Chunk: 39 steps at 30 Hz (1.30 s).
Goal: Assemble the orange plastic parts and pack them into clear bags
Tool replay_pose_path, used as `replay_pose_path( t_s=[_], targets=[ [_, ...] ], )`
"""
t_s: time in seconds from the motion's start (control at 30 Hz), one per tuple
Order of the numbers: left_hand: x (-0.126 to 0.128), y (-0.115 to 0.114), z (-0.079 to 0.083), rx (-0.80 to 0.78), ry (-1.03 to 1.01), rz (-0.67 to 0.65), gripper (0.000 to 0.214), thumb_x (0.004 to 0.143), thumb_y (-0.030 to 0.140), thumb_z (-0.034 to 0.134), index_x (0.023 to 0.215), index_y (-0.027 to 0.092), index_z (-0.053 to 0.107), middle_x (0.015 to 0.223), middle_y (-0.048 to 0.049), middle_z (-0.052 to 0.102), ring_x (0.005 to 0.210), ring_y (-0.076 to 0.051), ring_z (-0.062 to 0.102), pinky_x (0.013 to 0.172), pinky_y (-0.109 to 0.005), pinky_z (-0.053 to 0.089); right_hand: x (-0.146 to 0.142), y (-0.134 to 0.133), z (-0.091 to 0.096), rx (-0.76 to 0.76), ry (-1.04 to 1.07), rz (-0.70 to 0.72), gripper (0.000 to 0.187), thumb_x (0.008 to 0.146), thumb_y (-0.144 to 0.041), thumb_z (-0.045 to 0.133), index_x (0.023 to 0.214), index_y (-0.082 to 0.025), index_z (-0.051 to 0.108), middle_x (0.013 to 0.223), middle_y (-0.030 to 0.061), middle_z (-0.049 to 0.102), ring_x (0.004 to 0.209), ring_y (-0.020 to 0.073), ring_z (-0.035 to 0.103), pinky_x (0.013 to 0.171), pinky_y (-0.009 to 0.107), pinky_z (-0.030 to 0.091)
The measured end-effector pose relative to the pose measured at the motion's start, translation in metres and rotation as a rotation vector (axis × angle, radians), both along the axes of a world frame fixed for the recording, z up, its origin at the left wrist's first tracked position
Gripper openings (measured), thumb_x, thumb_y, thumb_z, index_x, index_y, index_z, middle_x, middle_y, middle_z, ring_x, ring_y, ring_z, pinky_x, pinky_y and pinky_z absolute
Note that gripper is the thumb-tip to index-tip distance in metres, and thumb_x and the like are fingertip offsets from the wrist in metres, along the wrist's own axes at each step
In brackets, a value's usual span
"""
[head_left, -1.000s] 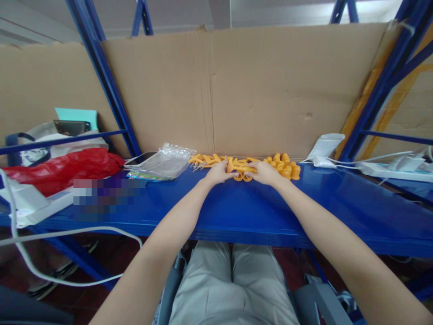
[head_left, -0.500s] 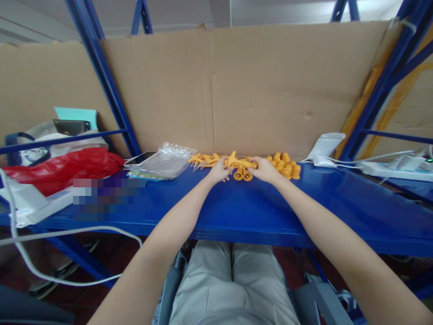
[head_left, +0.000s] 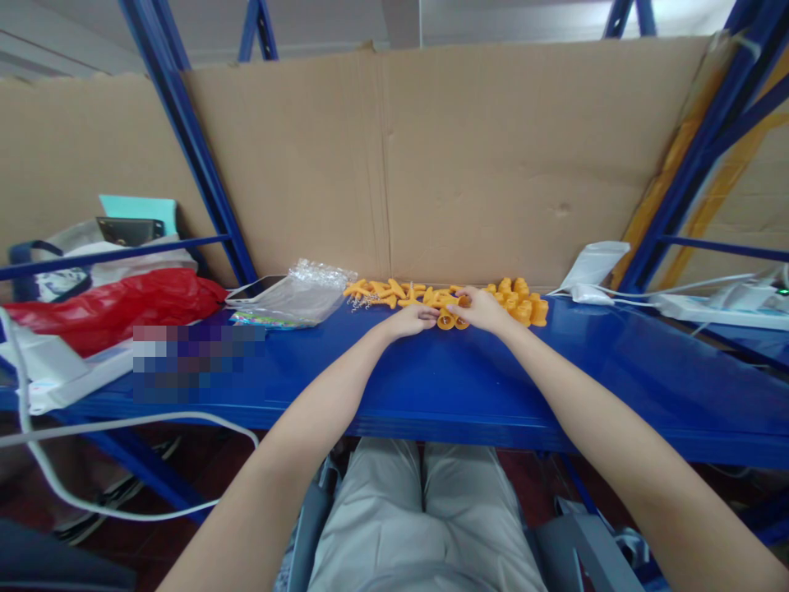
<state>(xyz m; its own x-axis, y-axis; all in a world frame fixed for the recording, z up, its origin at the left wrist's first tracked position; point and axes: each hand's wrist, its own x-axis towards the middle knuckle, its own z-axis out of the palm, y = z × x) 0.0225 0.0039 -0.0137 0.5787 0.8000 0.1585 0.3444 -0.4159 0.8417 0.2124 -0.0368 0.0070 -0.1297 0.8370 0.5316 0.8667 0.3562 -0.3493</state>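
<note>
My left hand [head_left: 408, 320] lies low on the blue shelf [head_left: 468, 378], fingers stretched out, their tips touching a small orange plastic part [head_left: 445, 320] with two ring-shaped ends. My right hand [head_left: 482, 309] is curled round the same part from the right, thumb on top. Just behind the hands, against the cardboard, lie several loose orange star-like pieces [head_left: 382, 291] on the left. A heap of orange cylinder-like pieces [head_left: 523, 301] lies on the right.
A cardboard sheet [head_left: 493, 164] walls the shelf's back. A clear plastic bag [head_left: 302, 298] and a phone [head_left: 254, 289] lie left of the parts, a red bag [head_left: 117, 308] further left. White chargers and cables [head_left: 592, 279] and a power strip [head_left: 708, 311] lie right. Blue rack posts [head_left: 203, 181] stand at both sides.
The orange part, held slightly raised between both hands half a second ago, has come down to the shelf. My left hand has flattened and slid lower beside it.
</note>
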Motion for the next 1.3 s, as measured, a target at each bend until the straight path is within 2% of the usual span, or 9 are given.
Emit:
replay_pose_path(
  t_s=[0.17,0.3,0.43,0.57,0.7,0.8,0.93,1.2,1.3],
  targets=[
    [-0.001,0.001,-0.002,0.100,-0.023,0.088,0.036,0.075,0.003,0.060,0.109,0.012,0.067,0.123,-0.0143,0.066,0.111,-0.021,0.063,0.105,-0.040,0.042,-0.005,-0.004,-0.001,-0.026,-0.048,0.168,0.040,0.076,-0.015,0.060,0.115,-0.015,0.066,0.093,0.0061,0.073,0.084,0.0195,0.067,0.079,0.030,0.051],
    [-0.001,0.001,-0.002,0.149,-0.055,0.153,0.050,0.076,0.003,0.060,0.126,0.009,0.057,0.134,-0.0184,0.058,0.112,-0.022,0.063,0.104,-0.039,0.044,-0.007,-0.007,-0.001,-0.003,-0.068,0.241,0.047,0.077,-0.016,0.060,0.124,-0.016,0.062,0.102,0.0072,0.072,0.090,0.0201,0.067,0.086,0.034,0.050],
    [-0.002,0.003,-0.004,0.182,-0.083,0.091,0.054,0.076,0.005,0.062,0.129,0.012,0.056,0.135,-0.0166,0.057,0.119,-0.023,0.059,0.104,-0.039,0.044,-0.008,-0.007,0.000,-0.030,-0.122,0.257,0.047,0.081,-0.022,0.062,0.127,-0.020,0.061,0.107,0.0070,0.072,0.095,0.0208,0.067,0.092,0.037,0.048],
    [-0.005,0.005,-0.008,0.217,-0.114,0.042,0.062,0.076,0.015,0.069,0.135,0.012,0.050,0.139,-0.0195,0.052,0.125,-0.026,0.054,0.104,-0.040,0.045,-0.008,-0.006,-0.001,-0.035,-0.156,0.235,0.044,0.083,-0.023,0.061,0.127,-0.021,0.061,0.116,0.0082,0.069,0.101,0.0219,0.067,0.094,0.038,0.048],
    [-0.006,0.005,-0.009,0.196,-0.105,-0.039,0.071,0.075,0.023,0.073,0.139,0.012,0.045,0.123,-0.0188,0.064,0.110,-0.024,0.064,0.096,-0.042,0.049,-0.009,-0.004,-0.003,-0.027,-0.153,0.198,0.042,0.084,-0.025,0.061,0.126,-0.022,0.063,0.117,0.0081,0.070,0.102,0.0234,0.067,0.092,0.039,0.050],
    [-0.006,0.003,-0.009,0.189,-0.096,-0.097,0.068,0.074,0.024,0.074,0.136,0.015,0.048,0.110,-0.0137,0.070,0.097,-0.021,0.068,0.094,-0.043,0.050,-0.010,-0.003,-0.005,-0.019,-0.153,0.188,0.040,0.083,-0.024,0.061,0.123,-0.024,0.064,0.110,0.0059,0.072,0.097,0.0229,0.068,0.089,0.039,0.051],
    [-0.005,0.002,-0.008,0.207,-0.167,-0.086,0.060,0.072,0.026,0.077,0.126,0.015,0.056,0.119,-0.0149,0.067,0.105,-0.021,0.066,0.098,-0.042,0.048,-0.010,-0.003,-0.005,-0.023,-0.135,0.223,0.036,0.085,-0.021,0.058,0.119,-0.022,0.066,0.109,0.0058,0.072,0.095,0.0212,0.068,0.089,0.038,0.050],
    [-0.005,-0.002,-0.001,0.188,-0.090,0.062,0.035,0.080,0.024,0.067,0.113,0.013,0.060,0.094,-0.0089,0.072,0.084,-0.017,0.068,0.080,-0.032,0.054,-0.011,-0.003,-0.004,-0.041,-0.139,0.333,0.025,0.088,-0.020,0.055,0.107,-0.018,0.071,0.106,0.0083,0.073,0.095,0.0215,0.067,0.085,0.036,0.049],
    [-0.004,-0.008,0.005,0.215,-0.079,0.095,0.028,0.080,0.017,0.065,0.108,0.012,0.064,0.095,-0.0083,0.072,0.082,-0.016,0.068,0.078,-0.029,0.054,-0.011,-0.003,-0.004,-0.037,-0.154,0.346,0.021,0.087,-0.020,0.055,0.101,-0.018,0.072,0.101,0.0077,0.073,0.090,0.0208,0.067,0.082,0.035,0.050]
  ],
)
